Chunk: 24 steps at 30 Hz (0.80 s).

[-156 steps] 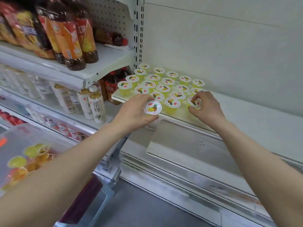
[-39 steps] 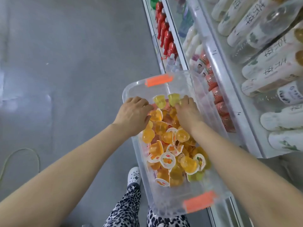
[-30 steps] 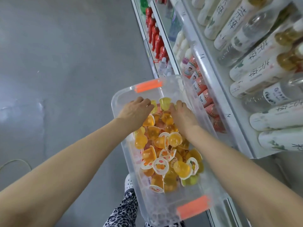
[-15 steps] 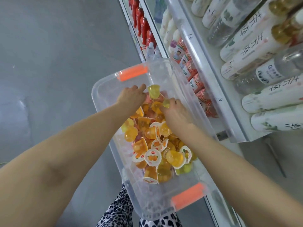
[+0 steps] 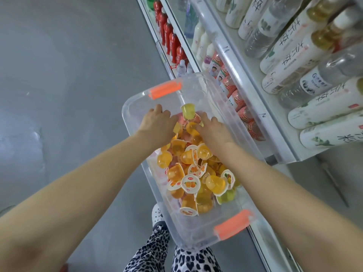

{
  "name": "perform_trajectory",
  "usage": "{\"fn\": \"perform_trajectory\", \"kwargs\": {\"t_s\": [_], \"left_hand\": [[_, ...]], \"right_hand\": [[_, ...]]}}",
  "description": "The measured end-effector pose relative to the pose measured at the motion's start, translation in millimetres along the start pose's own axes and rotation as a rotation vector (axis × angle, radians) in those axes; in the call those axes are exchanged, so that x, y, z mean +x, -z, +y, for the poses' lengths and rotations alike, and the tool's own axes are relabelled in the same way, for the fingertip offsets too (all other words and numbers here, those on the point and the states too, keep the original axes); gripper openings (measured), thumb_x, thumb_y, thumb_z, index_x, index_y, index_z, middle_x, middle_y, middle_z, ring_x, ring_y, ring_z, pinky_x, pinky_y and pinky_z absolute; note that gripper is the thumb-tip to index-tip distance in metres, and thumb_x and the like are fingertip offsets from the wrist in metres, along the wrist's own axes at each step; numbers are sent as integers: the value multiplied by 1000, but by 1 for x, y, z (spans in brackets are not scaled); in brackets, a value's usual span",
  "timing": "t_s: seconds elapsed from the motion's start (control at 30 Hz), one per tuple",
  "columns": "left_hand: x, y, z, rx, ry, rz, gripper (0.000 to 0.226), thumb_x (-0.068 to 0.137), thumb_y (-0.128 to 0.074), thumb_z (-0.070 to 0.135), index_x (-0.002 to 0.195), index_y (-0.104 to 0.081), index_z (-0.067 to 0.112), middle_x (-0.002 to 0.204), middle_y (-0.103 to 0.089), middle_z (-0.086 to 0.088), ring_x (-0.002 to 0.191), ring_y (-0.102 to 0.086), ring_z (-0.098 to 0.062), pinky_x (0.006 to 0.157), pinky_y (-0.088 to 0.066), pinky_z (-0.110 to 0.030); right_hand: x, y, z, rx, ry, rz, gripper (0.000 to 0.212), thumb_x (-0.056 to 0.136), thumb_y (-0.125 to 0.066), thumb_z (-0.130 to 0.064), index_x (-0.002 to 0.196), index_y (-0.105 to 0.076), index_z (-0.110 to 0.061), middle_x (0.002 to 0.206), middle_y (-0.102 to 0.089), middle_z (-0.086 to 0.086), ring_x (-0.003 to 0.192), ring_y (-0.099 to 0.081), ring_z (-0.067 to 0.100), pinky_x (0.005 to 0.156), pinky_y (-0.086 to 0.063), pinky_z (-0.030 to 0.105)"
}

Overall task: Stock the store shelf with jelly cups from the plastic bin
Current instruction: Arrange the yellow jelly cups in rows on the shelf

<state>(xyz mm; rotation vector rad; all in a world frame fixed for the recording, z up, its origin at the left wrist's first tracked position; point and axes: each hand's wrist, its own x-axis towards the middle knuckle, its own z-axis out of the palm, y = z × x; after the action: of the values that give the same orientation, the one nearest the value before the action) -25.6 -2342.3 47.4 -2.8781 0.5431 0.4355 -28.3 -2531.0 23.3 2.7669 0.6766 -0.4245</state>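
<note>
We wear trousers (image 5: 157, 256) in a black-and-white leopard print, visible on both legs at the lower edge of the view. One white shoe (image 5: 157, 213) shows, with small dark dots across its top. Our left forearm (image 5: 78, 183), right forearm (image 5: 284, 189), left hand (image 5: 157, 124) and right hand (image 5: 214, 130) are bare.

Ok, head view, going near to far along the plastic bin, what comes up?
The near orange handle → pile of jelly cups → left hand and right hand, side by side → yellow cup → far orange handle.
</note>
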Motion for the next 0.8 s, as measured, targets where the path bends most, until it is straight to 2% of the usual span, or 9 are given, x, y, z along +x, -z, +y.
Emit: {"fn": "perform_trajectory", "kwargs": {"t_s": [0.1, 0.2, 0.33, 0.43, 0.53, 0.6, 0.67, 0.73, 0.8], "left_hand": [[-18, 2, 7, -120, 31, 40, 51, 93, -51, 47, 139, -42, 27, 118, -51, -6, 100, -52, -26, 77, -46, -33], [-36, -1, 7, -195, 33, 26, 49, 90, -58, 43, 135, -45, 27, 117, -44, -5, 83, -55, -23, 62, -48, -31], [-48, -5, 4, -227, 34, 67, 49, 87, -64, 38, 131, -47, 24, 117, -43, -4, 88, -57, -24, 64, -52, -34], [-50, -3, 5, -341, 69, 131, 54, 84, -69, 34, 129, -42, 21, 117, -48, -3, 94, -58, -25, 69, -54, -37], [-53, 1, 5, -468, 89, 176, 53, 81, -72, 31, 124, -43, 19, 114, -50, -3, 97, -57, -27, 77, -53, -40], [-58, 8, 6, -532, 95, 200, 51, 80, -71, 30, 123, -45, 19, 114, -51, -4, 99, -55, -27, 79, -51, -38], [-65, 15, 7, -559, 73, 225, 50, 82, -70, 30, 125, -47, 20, 117, -52, -5, 104, -53, -27, 83, -48, -38], [-74, 22, 9, -547, 11, 256, 51, 82, -70, 31, 128, -49, 22, 120, -52, -6, 109, -50, -27, 87, -47, -38], [-83, 31, 12, -524, -52, 280, 52, 83, -70, 33, 131, -51, 23, 121, -53, -7, 111, -49, -28, 88, -46, -38]], "right_hand": [[2, -7, 1, -145, 32, 9, 52, 92, -57, -11, 140, -39, -23, 151, -28, 13, 132, -36, 30, 98, -43, 35], [7, -13, -3, -261, 59, 21, 53, 89, -61, -15, 136, -39, -24, 151, -29, 13, 134, -32, 30, 103, -38, 37], [10, -3, -5, -245, 79, 34, 48, 88, -62, -12, 131, -48, -28, 138, -43, 12, 125, -39, 32, 101, -38, 38], [-7, 7, -3, -64, 14, 23, 53, 90, -55, -5, 136, -47, -31, 137, -42, 11, 118, -44, 33, 94, -41, 36], [-34, 10, -9, 329, -128, 25, 63, 87, -54, 1, 140, -46, -32, 123, -39, 11, 97, -54, 29, 76, -43, 31], [-55, 10, -10, 601, -239, 69, 55, 89, -59, -12, 138, -47, -32, 117, -39, 7, 90, -57, 26, 77, -48, 31], [-76, 13, -10, 766, -332, 113, 49, 86, -67, -34, 132, -51, -32, 119, -40, 2, 94, -55, 20, 82, -46, 29], [-101, 20, -10, 812, -385, 185, 50, 80, -74, -43, 123, -54, -31, 116, -42, -1, 95, -49, 17, 79, -39, 27], [-125, 30, -11, 823, -444, 286, 50, 78, -76, -42, 119, -52, -29, 115, -45, -1, 94, -49, 17, 76, -35, 27]]}}
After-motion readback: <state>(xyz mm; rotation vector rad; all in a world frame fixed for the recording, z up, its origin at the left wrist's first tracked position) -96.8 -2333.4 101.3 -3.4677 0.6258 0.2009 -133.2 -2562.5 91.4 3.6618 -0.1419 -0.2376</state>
